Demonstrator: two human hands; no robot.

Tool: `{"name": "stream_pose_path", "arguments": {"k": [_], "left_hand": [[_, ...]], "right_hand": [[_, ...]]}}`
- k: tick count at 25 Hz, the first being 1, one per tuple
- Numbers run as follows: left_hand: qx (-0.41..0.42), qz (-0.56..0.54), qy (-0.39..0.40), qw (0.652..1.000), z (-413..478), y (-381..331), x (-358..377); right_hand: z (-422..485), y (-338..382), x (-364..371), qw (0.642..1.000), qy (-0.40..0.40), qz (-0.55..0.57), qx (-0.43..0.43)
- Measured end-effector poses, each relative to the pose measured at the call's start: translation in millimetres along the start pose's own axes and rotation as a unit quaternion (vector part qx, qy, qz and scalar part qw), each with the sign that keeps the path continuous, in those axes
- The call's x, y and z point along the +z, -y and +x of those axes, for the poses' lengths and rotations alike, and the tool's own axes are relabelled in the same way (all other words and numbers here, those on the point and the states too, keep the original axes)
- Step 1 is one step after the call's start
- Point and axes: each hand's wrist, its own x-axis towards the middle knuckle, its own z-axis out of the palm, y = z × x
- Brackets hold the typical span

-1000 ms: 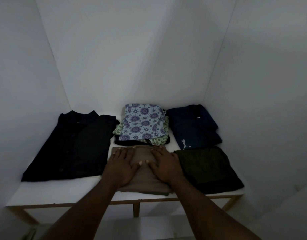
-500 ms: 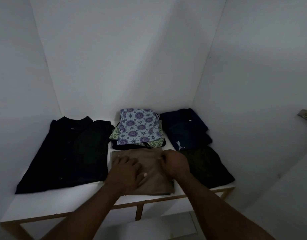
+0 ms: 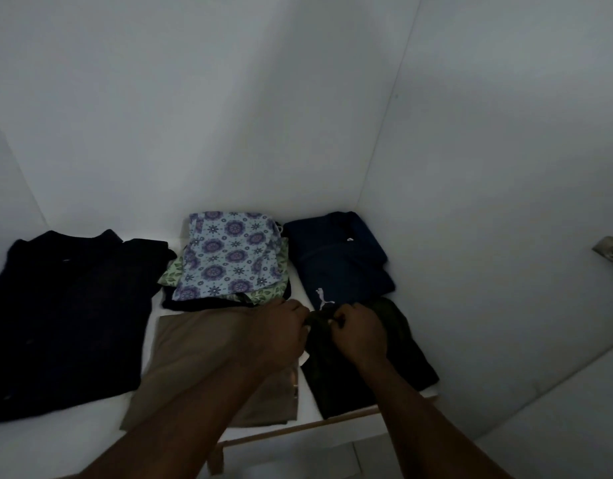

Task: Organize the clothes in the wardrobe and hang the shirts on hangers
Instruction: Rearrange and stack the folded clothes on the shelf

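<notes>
Folded clothes lie on a white wardrobe shelf [image 3: 73,440]. A dark olive garment [image 3: 401,354] sits at the front right. My left hand [image 3: 280,333] and my right hand [image 3: 358,331] pinch its near-left corner between them. A folded tan garment [image 3: 201,347] lies front centre, partly under my left forearm. Behind it is a stack topped by a blue floral cloth [image 3: 229,254]. A navy garment with a white logo [image 3: 336,261] lies back right. A large black shirt [image 3: 66,316] is spread flat on the left.
White wardrobe walls close in at the back, left and right. A wooden edge strip [image 3: 318,425] runs along the shelf front, with a vertical divider [image 3: 215,458] below. A metal hinge [image 3: 612,254] is fixed on the right wall.
Both hands left the tan garment and moved right to the dark olive garment, closing on its corner. The view came closer and shifted to the right.
</notes>
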Motion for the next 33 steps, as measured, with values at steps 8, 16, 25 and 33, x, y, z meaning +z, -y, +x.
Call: {"name": "stream_pose_path", "arguments": {"k": [8,16,25,33], "left_hand": [[-0.256,-0.110,0.231,0.932,70,-20,29],[-0.233,-0.478,0.248,0.809,97,-36,-17],[-0.352,-0.373,0.208,0.833,91,15,-1],[-0.472,-0.616,0.111,0.621,148,19,20]], "right_hand": [[7,-28,13,0.984,-0.031,0.166,0.058],[19,-36,-16,0.768,-0.116,0.543,0.318],[7,-12,4,0.998,-0.015,0.048,0.042],[81,36,-36,0.996,-0.028,-0.083,-0.011]]}}
